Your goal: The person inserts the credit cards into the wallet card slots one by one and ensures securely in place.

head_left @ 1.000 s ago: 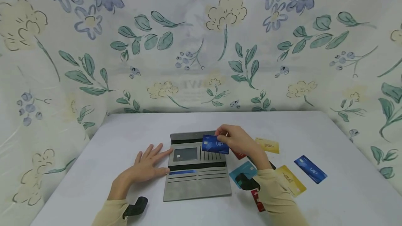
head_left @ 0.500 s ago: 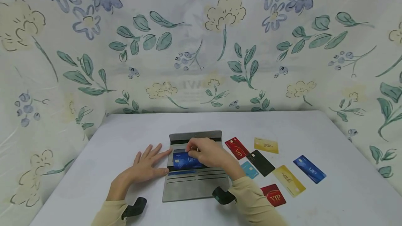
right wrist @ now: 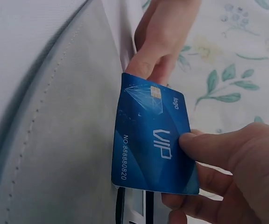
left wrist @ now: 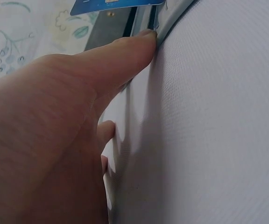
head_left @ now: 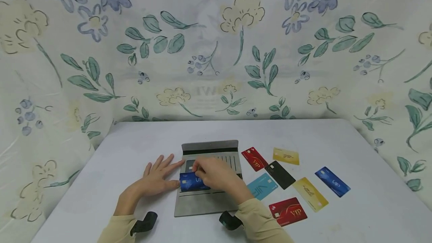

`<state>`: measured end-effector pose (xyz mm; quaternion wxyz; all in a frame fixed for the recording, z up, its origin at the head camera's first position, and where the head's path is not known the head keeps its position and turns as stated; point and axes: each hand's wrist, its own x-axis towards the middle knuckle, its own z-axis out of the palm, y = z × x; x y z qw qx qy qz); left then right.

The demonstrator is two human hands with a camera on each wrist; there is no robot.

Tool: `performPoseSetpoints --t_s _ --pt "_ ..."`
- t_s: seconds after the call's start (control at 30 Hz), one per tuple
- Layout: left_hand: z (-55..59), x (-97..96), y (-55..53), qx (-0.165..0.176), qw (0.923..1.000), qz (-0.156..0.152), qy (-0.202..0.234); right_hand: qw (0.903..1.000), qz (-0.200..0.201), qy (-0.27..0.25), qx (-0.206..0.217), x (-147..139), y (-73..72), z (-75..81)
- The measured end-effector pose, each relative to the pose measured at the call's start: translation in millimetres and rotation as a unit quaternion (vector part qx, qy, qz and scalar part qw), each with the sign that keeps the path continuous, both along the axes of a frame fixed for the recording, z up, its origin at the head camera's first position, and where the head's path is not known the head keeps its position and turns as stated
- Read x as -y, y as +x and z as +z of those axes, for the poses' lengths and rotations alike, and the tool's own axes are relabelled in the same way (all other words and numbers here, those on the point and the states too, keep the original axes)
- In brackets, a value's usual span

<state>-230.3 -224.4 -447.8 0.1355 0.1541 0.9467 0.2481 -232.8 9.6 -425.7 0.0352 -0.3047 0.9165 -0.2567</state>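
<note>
A grey wallet (head_left: 199, 207) with slots and a raised far flap lies flat in the middle of the table. My right hand (head_left: 217, 175) pinches a blue VIP card (head_left: 191, 183) by its far edge, thumb on the printed face in the right wrist view. The card's near long edge (right wrist: 118, 135) points down at the wallet's lower slot area, overlapping it. My left hand (head_left: 153, 180) rests with spread fingers at the wallet's left edge, its thumb (left wrist: 120, 53) touching the border. A dark grey card (head_left: 189, 165) shows in an upper pocket, partly behind the right hand.
Right of the wallet lie loose cards: red (head_left: 254, 159), small yellow (head_left: 286, 156), black (head_left: 280, 174), light blue (head_left: 263, 186), yellow (head_left: 310, 194), blue (head_left: 333, 182) and another red (head_left: 288, 211). A floral curtain (head_left: 209, 66) hangs behind the white table (head_left: 148, 132).
My right hand has carried the blue card left and toward me, from the wallet's upper right down to its lower left slots. The left hand has stayed put.
</note>
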Motion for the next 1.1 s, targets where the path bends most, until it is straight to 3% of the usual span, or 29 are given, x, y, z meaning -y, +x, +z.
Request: performPoseSetpoints --t_s 0.33,0.67,1.0,1.1 --pt "-0.9 0.5 0.3 -0.01 0.9999 0.0 0.008 0.9935 -0.019 0.063 -0.093 6 7.2 -5.5" --pt "-1.0 -1.0 -0.6 -0.009 0.9999 -0.003 0.005 0.9969 -0.021 0.039 -0.065 2 10.0 -4.4" --pt "-3.6 -0.1 -0.9 -0.01 0.9999 -0.003 0.007 0.9946 -0.026 0.02 -0.098 4 9.3 -10.8" --pt "-4.3 -1.0 -1.2 -0.012 0.9999 -0.002 0.006 0.9962 -0.045 0.012 -0.074 4 7.9 -14.7"
